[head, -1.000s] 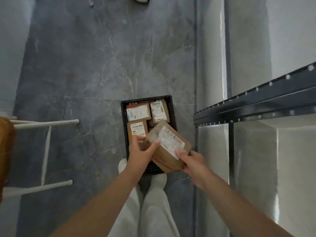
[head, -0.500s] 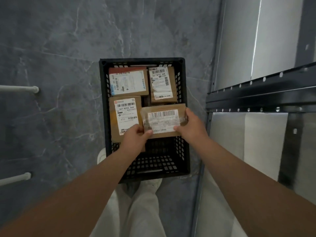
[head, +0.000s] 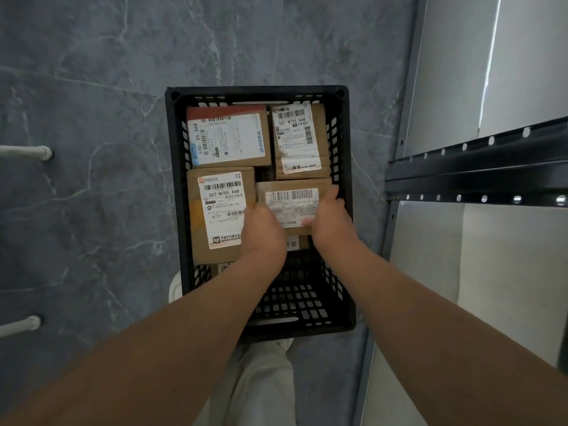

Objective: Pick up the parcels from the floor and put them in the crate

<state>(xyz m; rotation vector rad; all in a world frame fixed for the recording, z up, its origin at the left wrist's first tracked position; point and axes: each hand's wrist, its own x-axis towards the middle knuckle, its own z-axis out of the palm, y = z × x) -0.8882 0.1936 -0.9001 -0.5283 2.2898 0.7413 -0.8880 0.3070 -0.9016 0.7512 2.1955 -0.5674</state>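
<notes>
The parcel (head: 292, 207), a small brown cardboard box with a barcode label on top, sits low inside the black crate (head: 258, 91). It is on the right side, just beside a larger labelled box (head: 221, 213) and in front of another box (head: 299, 139). It seems to rest on something beneath it, though I can't tell whether its weight is down yet. It looks light and stiff, with taped faces that may be a bit slick, so a hold on its two short ends suits it.

The left hand (head: 263, 232) clasps the near left corner, fingers curled out of sight underneath. The right hand (head: 331, 221) wraps the right end, thumb pressed on the label's near edge. Both forearms reach straight down into the crate, which stands on the grey floor (head: 92, 118) beside a metal rack (head: 476, 167).
</notes>
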